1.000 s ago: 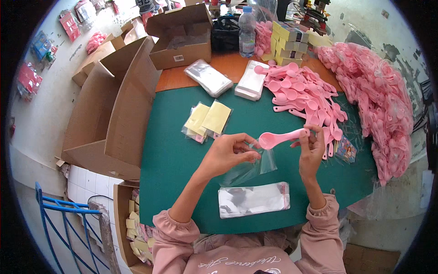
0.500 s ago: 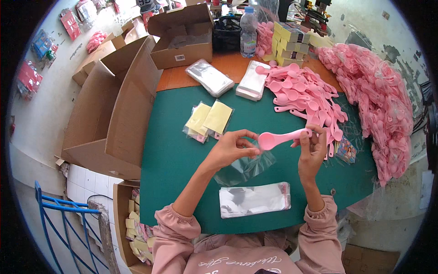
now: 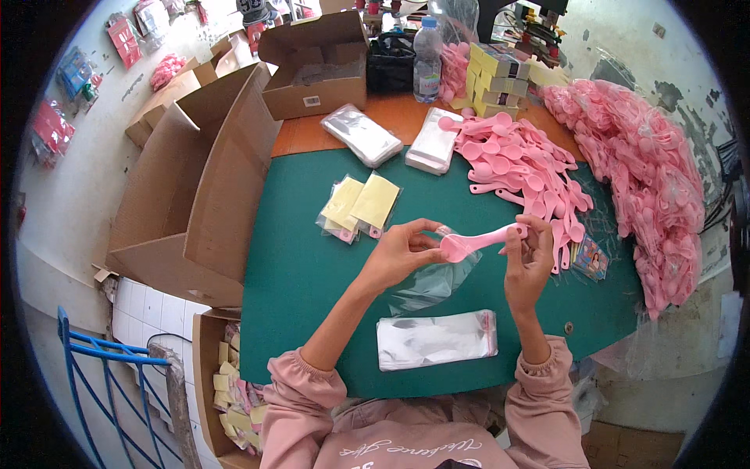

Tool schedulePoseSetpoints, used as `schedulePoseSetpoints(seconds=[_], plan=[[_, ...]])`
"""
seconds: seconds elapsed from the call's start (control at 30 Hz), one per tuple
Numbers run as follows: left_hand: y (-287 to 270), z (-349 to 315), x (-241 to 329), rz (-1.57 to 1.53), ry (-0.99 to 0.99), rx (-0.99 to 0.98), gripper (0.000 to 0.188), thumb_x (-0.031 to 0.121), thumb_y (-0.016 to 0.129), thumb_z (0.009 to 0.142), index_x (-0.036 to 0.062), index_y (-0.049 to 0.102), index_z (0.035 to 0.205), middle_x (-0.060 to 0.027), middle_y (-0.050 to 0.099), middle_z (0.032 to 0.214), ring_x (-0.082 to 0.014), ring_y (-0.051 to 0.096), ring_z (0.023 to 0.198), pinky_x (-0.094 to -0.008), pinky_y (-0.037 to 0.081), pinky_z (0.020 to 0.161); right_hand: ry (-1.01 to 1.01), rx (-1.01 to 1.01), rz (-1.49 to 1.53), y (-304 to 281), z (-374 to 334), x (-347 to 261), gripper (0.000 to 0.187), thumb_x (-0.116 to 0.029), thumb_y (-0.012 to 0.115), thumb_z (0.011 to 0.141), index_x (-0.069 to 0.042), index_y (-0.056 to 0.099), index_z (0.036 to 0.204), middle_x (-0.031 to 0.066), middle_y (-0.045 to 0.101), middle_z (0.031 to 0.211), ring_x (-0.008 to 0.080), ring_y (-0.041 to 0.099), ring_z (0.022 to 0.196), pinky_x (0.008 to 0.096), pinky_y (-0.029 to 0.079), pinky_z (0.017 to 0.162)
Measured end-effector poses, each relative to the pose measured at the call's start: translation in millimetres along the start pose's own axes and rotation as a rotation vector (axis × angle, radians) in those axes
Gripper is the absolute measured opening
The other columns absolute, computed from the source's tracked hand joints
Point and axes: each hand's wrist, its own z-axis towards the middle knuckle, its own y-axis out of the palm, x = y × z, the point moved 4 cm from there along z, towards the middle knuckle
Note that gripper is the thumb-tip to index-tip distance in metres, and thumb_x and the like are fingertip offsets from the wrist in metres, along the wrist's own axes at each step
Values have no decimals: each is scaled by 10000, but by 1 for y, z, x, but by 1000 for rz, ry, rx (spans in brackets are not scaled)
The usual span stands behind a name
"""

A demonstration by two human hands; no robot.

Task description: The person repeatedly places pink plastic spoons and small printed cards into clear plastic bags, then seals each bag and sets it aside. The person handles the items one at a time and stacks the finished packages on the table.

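Note:
Between my hands is a pink measuring spoon (image 3: 483, 241), its bowl at the left and its handle to the right. My right hand (image 3: 530, 254) is closed on the end of the handle in a pinch. My left hand (image 3: 405, 252) pinches a clear plastic bag (image 3: 437, 285) by the spoon's bowl; the bag hangs over the green mat. Exactly how the bowl meets the bag's mouth is hard to make out. Nearest my body lies a stack of clear bags (image 3: 437, 340). Beyond my right hand spreads a heap of pink spoons (image 3: 519, 156).
Packed bags with yellow cards (image 3: 361, 205) lie left of centre. Two bag stacks (image 3: 362, 134) sit farther back, near a water bottle (image 3: 426, 62) and card bundles (image 3: 496, 78). Bagged pink spoons (image 3: 641, 172) pile up at right; a large cardboard box (image 3: 226, 187) stands at left.
My left hand has moved slightly right, bringing the bag up against the spoon's bowl. The spoon has dipped a little, still in my right hand.

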Motion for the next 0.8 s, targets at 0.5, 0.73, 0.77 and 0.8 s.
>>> schedulePoseSetpoints(seconds=[0.5,0.73,0.77,0.8], plan=[[12,-3,18,-142,190,185,299,155,633,807,3,556,1053,-114,650,888,-109,615,767,-215,493,658,245,-289,131,19,6,1,166,-88,568,839,-21,483,965,29,589,735,50,515,612,181,431,531],[13,-9,10,-279,-96,-332,407,306,388,939,-55,558,1024,-101,639,885,-135,618,789,-229,499,680,194,-337,247,20,15,4,212,-203,530,881,-33,424,951,44,584,743,66,507,607,179,412,542],[14,-8,10,-244,-49,-313,438,323,357,947,-59,560,1015,-103,639,885,-139,618,797,-231,499,686,172,-401,253,22,12,8,269,-272,494,903,-25,433,987,54,584,767,77,510,615,188,411,546],[14,-6,10,-245,-49,-314,438,323,357,947,-59,560,1015,-103,639,885,-139,618,797,-231,499,686,172,-400,252,21,10,13,269,-272,494,903,-25,433,987,54,584,767,77,510,615,188,411,546]])
